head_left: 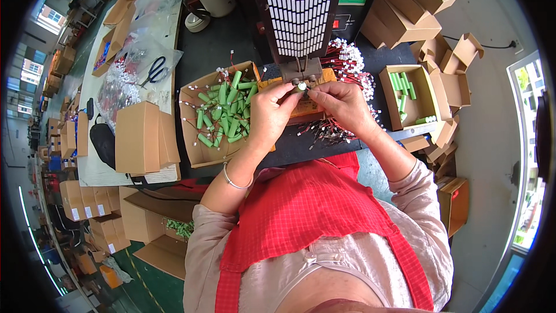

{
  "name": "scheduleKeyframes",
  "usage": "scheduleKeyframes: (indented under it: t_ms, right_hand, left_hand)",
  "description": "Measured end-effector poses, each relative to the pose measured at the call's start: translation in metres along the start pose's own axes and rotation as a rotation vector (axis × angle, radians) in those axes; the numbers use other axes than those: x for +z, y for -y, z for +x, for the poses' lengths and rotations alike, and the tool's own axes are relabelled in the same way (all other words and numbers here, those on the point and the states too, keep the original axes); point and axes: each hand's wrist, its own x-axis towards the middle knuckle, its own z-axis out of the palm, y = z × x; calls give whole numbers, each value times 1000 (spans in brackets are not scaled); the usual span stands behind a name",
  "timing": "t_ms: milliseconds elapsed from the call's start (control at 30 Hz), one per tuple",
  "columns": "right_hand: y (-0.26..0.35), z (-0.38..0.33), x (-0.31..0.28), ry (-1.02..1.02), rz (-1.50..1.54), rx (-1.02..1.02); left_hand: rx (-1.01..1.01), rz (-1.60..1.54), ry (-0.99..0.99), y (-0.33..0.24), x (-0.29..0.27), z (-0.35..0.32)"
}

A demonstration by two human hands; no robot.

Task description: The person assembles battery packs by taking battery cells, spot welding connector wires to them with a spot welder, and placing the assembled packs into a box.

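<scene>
My left hand (271,110) and my right hand (345,103) meet under the head of a dark bench-top welding machine (298,23). Thumb and fingers of both are pinched around a battery cell (302,86), whose round pale end shows between the fingertips. Just above it sit the machine's electrode holders (301,69). An orange-brown block (307,110) lies beneath my hands. Left of them, a cardboard box (200,153) holds many green cylindrical cells (229,110) with red leads and white plugs. Fingers hide most of the held cell.
Bundles of red wires with white connectors (350,61) lie right of the machine. Farther right, a shallow box (425,95) holds several green cells. Scissors (155,71), plastic bags (145,29) and a closed carton (138,139) rest on the left table. Empty cartons (405,11) are stacked at back right.
</scene>
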Motion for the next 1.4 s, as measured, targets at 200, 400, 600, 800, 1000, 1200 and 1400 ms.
scheduleKeyframes:
  t_ms: [200,400,600,800,1000,1200,1400]
  right_hand:
    - [9,0,2,-49,-11,-30]
    - [-3,-15,-22,-176,-216,-366]
    - [-64,-22,-177,-555,-782,-9]
    - [-109,-2,-226,-278,-1160,317]
    - [-87,-15,-218,-360,-983,274]
    - [-42,-47,-201,-224,86,493]
    - [-43,-58,-192,-70,498,555]
  left_hand:
    - [72,132,-5,-4,-1,4]
    - [-43,78,-60,5,-23,-6]
    - [291,507,-280,-17,-51,-31]
    - [338,213,-7,-37,-1,-57]
    - [241,-24,287,-39,45,-48]
    - [98,-288,468,-29,113,-21]
    - [321,-178,520,-38,155,-6]
